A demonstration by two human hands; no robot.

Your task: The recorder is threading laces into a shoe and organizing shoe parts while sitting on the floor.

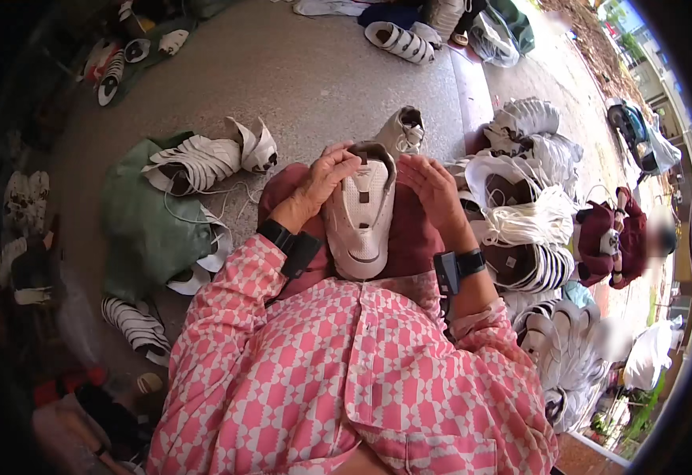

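Observation:
A white shoe [355, 207] without visible laces lies across my lap, its toe toward me and its dark collar opening away. My left hand [326, 180] is closed at the left side of the collar, fingertips gripping the edge by the tongue. On the other side, my right hand [435, 190] has its fingers stretched out close to the collar; I cannot tell whether they touch it. Just beyond the collar is a second white shoe [406, 133] with laces, past my knees.
Stacked white shoe uppers [195, 162] lie on a green sack [136, 214] to my left. Heaps of uppers and a bundle of white laces [526, 220] stand close on my right. Another person in dark red [635, 237] sits beyond them. More uppers [400, 41] lie across the grey floor.

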